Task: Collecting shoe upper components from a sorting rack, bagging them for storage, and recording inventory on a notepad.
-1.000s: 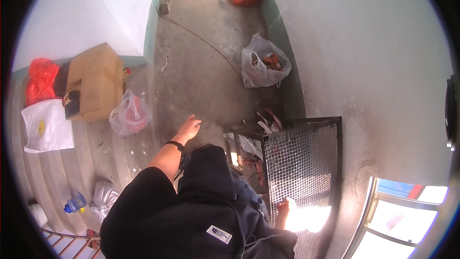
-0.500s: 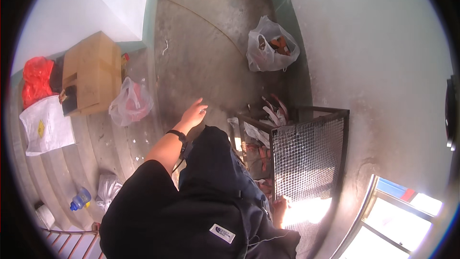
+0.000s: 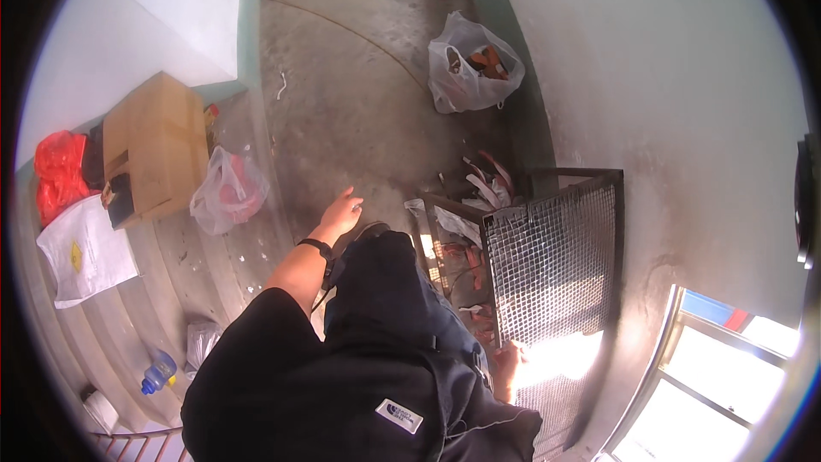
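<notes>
My left hand (image 3: 344, 212) reaches forward over the concrete floor, with its fingers spread and nothing in them. A dark band circles that wrist. My right hand (image 3: 510, 363) is low at my right side, against the near edge of the mesh panel of a metal-framed cage (image 3: 554, 265). Strong sunlight washes out its fingers, so whether they hold the frame cannot be made out. Inside the cage lie pale and reddish scraps (image 3: 487, 190), some sticking out above its rim.
A white plastic bag (image 3: 472, 90) of orange-brown pieces stands by the right wall. Steps at left hold a cardboard box (image 3: 162, 154), a red bag (image 3: 60, 173), a white sack (image 3: 90, 257), a clear pinkish bag (image 3: 227, 195) and a blue bottle (image 3: 158, 372). A cable (image 3: 355, 27) crosses the floor.
The view has shifted slightly, so the floor bag and cage sit higher in it and the things on the steps lower. My left hand stays stretched forward; my right hand remains beside the cage.
</notes>
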### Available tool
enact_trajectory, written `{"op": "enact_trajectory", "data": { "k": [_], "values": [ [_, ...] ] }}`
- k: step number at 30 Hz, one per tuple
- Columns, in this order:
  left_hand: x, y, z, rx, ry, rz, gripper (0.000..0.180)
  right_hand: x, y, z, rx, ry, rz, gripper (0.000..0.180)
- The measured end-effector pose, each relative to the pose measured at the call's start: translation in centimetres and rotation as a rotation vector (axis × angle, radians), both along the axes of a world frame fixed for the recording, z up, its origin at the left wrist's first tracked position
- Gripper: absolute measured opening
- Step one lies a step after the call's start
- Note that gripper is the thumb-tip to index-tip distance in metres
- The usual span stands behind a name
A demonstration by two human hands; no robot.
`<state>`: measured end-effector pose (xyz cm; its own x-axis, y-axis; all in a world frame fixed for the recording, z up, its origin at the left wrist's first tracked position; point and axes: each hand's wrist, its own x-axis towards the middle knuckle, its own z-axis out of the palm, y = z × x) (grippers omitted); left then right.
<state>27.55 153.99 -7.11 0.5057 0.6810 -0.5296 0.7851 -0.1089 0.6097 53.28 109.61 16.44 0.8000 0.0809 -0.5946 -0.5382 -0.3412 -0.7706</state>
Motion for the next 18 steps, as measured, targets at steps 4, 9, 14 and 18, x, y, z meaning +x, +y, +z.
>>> {"op": "enact_trajectory", "data": {
  "k": [4,9,14,18],
  "values": [
    [-0.1,-0.1,0.6,-0.005,0.044,0.025,0.034,-0.4,-1.0,-1.1,0.042,-0.004,-0.001,0.011],
    [-1.3,0.7,0.8,0.051,0.057,0.009,0.034,-1.3,0.2,-1.1,0.013,-0.001,0.001,0.011],
    [2.4,1.0,3.0,0.06,-0.019,-0.085,0.033,-2.6,-1.5,-0.6,0.004,-0.055,-0.045,0.012],
    [4.3,0.5,4.4,0.186,-0.271,-0.057,0.03,-1.8,-1.0,0.0,0.098,-0.114,-0.063,0.011]
  ]
}}
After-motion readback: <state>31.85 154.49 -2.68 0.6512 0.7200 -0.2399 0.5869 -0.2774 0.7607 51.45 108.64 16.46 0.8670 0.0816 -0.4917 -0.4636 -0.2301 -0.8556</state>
